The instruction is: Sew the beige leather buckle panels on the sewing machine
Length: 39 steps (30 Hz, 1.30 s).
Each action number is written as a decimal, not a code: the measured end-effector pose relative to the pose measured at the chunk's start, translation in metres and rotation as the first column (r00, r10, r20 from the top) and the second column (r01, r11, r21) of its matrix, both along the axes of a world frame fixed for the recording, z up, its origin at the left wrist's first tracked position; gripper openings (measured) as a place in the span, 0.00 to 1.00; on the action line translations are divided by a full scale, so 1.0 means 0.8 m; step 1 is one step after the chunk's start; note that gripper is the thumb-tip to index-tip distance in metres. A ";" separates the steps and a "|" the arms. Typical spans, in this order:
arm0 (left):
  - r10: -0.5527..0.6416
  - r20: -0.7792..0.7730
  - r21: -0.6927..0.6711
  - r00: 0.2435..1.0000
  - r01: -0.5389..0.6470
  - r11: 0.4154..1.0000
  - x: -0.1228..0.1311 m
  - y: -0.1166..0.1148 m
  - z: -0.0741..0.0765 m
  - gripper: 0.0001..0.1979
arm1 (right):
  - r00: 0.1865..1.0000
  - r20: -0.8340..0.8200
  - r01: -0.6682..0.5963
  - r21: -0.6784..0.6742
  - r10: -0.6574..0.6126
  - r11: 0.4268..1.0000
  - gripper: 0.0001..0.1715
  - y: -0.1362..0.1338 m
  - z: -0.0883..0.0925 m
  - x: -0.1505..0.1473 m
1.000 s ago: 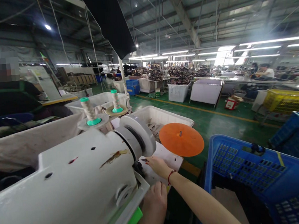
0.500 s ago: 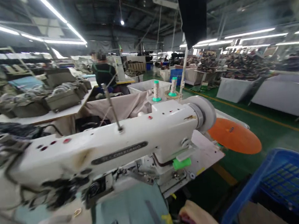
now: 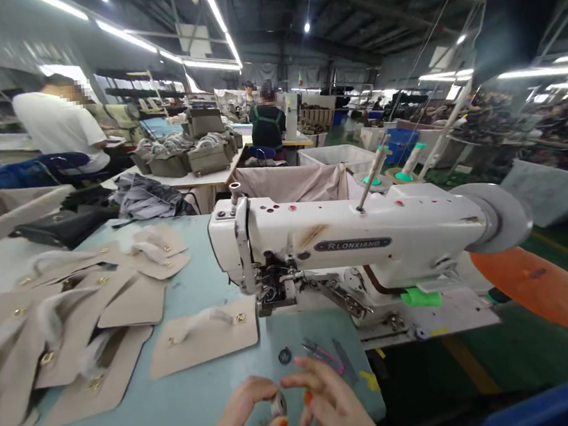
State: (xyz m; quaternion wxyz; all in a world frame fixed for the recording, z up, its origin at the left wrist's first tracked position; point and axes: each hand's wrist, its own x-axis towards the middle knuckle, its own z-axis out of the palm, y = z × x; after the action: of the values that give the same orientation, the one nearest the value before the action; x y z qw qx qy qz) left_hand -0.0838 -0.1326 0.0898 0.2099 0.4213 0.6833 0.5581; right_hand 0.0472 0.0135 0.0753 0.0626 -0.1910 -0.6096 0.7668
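Both my hands meet low in the head view, over the front edge of the pale blue table (image 3: 196, 395). My left hand (image 3: 244, 421) and my right hand (image 3: 327, 406) pinch a small round metal bobbin (image 3: 279, 404) between their fingertips. Right behind them stands the white sewing machine (image 3: 352, 243), its needle end over a beige leather piece (image 3: 205, 338) with a brass fitting. Small tweezers or snips (image 3: 322, 355) lie on the table just beyond my right hand.
Several beige leather pieces (image 3: 64, 328) are spread over the left of the table. An orange disc (image 3: 543, 292) juts out at the right, with a blue crate (image 3: 564, 407) below it. Thread cones (image 3: 412, 160) stand behind the machine. Other people work at tables behind.
My view has swung left from the machine's handwheel end to its needle end and the table. My hands have left the handwheel side and come together in front, holding the bobbin.
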 end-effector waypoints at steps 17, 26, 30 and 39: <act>-0.018 0.667 -0.050 0.745 0.069 0.996 -0.033 -0.047 -0.007 0.16 | 0.991 -0.120 0.123 0.676 -0.056 0.727 0.13 -0.062 -0.005 -0.022; -0.170 -0.371 0.020 0.913 0.191 0.981 -0.041 -0.050 0.002 0.10 | 0.995 0.104 -0.081 0.806 -0.006 0.586 0.06 -0.049 0.040 -0.037; -0.029 -0.709 0.089 0.704 0.130 0.988 -0.037 -0.048 -0.001 0.10 | 0.986 0.152 -0.084 0.817 -0.072 0.570 0.08 -0.065 0.031 -0.037; 0.076 -0.671 0.151 0.738 0.035 0.988 -0.037 -0.056 -0.014 0.08 | 0.988 -0.018 0.137 0.581 -0.156 0.802 0.23 -0.106 -0.019 -0.029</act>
State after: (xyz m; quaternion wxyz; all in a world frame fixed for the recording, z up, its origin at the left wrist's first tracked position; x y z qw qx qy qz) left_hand -0.1136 -0.1775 0.0785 -0.0909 0.6021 0.6725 0.4207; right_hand 0.0243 -0.0712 0.0603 0.1675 -0.2212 -0.7985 0.5343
